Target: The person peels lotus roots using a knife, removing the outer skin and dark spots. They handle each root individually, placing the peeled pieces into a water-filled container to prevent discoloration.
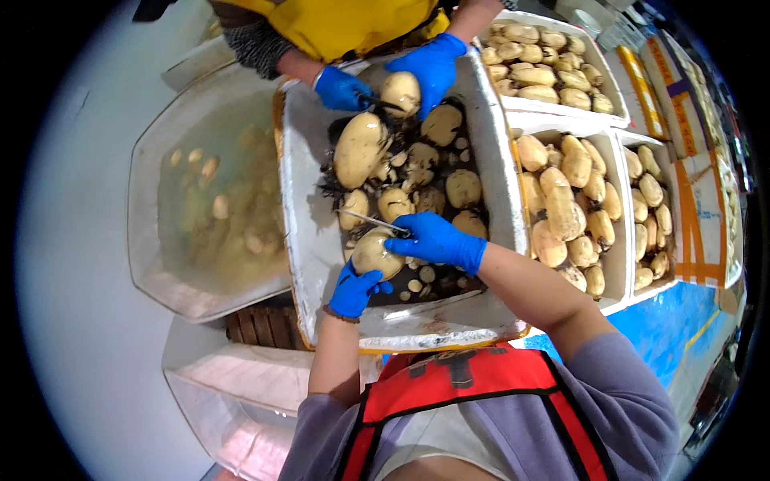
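My left hand (355, 293), in a blue glove, grips a pale lotus root segment (378, 255) from below and from the left. My right hand (434, 239), gloved in blue too, is closed around the handle of a thin-bladed knife (370, 220). Its blade points left above the root, and the fingers touch or nearly touch the root's upper right. Both hands are over a white foam box (504, 174) with dark water, root segments and cut round pieces. A larger root segment (359, 151) lies farther up in the box. Whether the blade touches the held root, I cannot tell.
Across the box, a co-worker's blue-gloved hands (430, 69) hold another root segment (400, 94) and a dark-handled tool. A tub of cloudy water (137, 198) stands at left. Foam boxes of lotus roots (623, 216) stand at right. An empty-looking pale tub (204, 397) is at lower left.
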A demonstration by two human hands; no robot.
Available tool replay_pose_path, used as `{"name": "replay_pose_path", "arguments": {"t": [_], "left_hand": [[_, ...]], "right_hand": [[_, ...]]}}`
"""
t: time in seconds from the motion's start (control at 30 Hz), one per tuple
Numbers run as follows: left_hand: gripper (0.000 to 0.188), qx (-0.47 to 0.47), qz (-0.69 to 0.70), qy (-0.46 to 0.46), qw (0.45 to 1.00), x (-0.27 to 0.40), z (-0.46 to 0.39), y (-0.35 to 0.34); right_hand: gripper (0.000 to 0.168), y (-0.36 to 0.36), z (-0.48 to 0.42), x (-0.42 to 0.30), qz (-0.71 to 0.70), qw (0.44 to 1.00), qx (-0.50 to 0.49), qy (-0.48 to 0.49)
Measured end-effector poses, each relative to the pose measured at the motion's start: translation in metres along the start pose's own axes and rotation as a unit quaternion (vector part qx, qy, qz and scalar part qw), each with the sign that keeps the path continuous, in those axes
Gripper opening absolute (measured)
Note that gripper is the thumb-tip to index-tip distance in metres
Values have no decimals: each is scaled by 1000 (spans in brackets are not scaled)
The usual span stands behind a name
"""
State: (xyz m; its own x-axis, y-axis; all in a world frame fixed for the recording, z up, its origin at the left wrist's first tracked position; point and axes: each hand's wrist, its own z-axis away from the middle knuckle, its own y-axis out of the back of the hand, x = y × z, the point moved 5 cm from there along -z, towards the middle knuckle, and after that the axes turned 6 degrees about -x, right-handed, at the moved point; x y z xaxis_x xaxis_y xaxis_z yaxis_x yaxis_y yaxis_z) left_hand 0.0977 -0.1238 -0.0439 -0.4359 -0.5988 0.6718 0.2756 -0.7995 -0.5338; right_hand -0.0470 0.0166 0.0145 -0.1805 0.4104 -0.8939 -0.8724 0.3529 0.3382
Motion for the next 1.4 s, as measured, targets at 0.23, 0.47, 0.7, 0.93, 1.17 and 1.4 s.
{"name": "replay_pose_path", "arguments": {"t": [0.23, 0.47, 0.7, 0.93, 1.17, 1.4], "left_hand": [[62, -17, -68, -3, 998, 5, 2, 0], [65, -21, -106, -47, 993, 8, 0, -5], [55, 4, 93, -70, 993, 2, 4, 27], [59, 5, 114, 9, 993, -9, 8, 28], [85, 16, 107, -142, 984, 0, 5, 10], [97, -89, 181, -158, 967, -4, -2, 3]], "right_hand": [[37, -11, 0, -8, 162, 986, 20, -12], [39, -13, 1, -4, 148, 988, 4, -29], [34, 9, 2, 14, -90, 993, 55, -50], [52, 3, 2, -4, -174, 977, -38, -114], [49, -22, 0, -4, -386, 918, -58, -67], [52, -35, 2, -4, -71, 996, -62, 6]]}}
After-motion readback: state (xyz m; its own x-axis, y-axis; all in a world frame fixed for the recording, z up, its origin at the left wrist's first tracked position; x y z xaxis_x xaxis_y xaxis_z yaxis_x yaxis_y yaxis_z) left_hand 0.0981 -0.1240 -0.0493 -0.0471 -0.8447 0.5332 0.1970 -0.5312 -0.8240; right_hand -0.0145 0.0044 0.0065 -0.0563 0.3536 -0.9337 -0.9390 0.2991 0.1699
